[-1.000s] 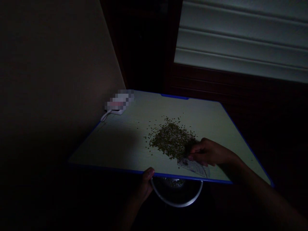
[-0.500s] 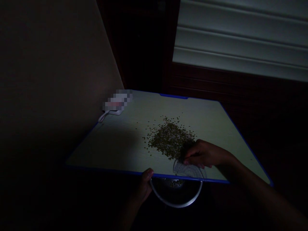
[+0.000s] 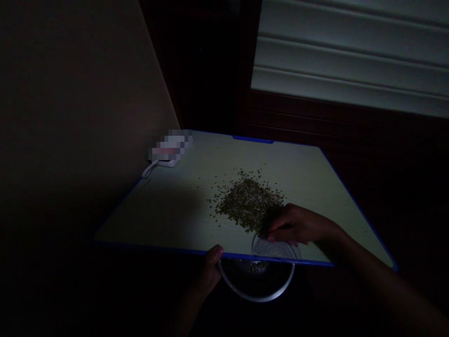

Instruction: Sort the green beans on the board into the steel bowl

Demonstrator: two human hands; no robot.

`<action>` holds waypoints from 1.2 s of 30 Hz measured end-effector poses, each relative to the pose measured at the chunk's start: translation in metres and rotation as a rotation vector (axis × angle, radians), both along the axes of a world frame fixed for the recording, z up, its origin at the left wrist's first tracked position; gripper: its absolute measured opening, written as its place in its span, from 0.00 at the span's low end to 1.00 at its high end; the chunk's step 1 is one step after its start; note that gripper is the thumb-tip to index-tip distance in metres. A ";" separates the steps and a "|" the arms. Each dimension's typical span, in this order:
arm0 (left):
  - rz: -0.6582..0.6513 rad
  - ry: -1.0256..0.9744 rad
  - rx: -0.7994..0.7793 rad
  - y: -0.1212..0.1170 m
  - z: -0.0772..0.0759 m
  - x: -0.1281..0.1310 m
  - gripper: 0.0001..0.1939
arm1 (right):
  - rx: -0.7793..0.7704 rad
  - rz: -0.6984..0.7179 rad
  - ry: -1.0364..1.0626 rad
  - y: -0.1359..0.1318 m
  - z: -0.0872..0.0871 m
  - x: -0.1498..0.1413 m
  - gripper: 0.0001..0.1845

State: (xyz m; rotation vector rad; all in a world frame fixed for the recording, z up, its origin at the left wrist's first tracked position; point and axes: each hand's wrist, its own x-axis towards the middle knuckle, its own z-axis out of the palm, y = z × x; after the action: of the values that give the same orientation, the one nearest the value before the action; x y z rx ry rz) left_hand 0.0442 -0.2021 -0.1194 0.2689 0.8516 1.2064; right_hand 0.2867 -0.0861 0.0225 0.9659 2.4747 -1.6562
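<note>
Small greenish-brown seeds (image 3: 245, 201) lie in a loose pile on a pale, blue-edged folding table (image 3: 140, 220). My right hand (image 3: 294, 224) is closed at the pile's near right side. Its fingers pinch a clear, ridged plastic piece with a rounded outline (image 3: 273, 248), which lies low over the near table edge. Below that edge is a metal bowl (image 3: 268, 298), partly hidden by the tabletop, with some seeds inside. My left hand (image 3: 210, 269) grips the bowl's left side, its thumb up against the table edge; its other fingers are mostly hidden.
At the table's far left corner lies a white, blurred-out object (image 3: 170, 150) with a strap loop. A wall (image 3: 87, 93) rises on the left. Dark wooden furniture (image 3: 298, 114) with a pale slatted panel (image 3: 351, 61) stands behind. The room is dim.
My right hand has moved slightly left and toward me with the plastic piece, then almost stopped. The plastic piece now shows its rounded edge. My left hand and the bowl stay nearly in place.
</note>
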 end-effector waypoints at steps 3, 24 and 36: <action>0.008 0.003 -0.006 0.000 0.000 0.000 0.13 | -0.006 -0.001 -0.004 -0.001 0.000 -0.001 0.17; 0.052 0.028 -0.096 0.003 0.009 -0.001 0.10 | 0.003 -0.130 0.118 0.011 0.003 0.038 0.07; 0.105 0.099 -0.142 0.003 0.011 0.001 0.10 | 0.015 -0.060 0.107 0.007 -0.002 0.031 0.07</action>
State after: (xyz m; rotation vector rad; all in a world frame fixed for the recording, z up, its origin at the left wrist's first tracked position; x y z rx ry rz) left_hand 0.0448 -0.1989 -0.1084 0.1713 1.0435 1.2318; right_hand 0.3172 -0.0786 0.0205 0.9884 2.5529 -1.7546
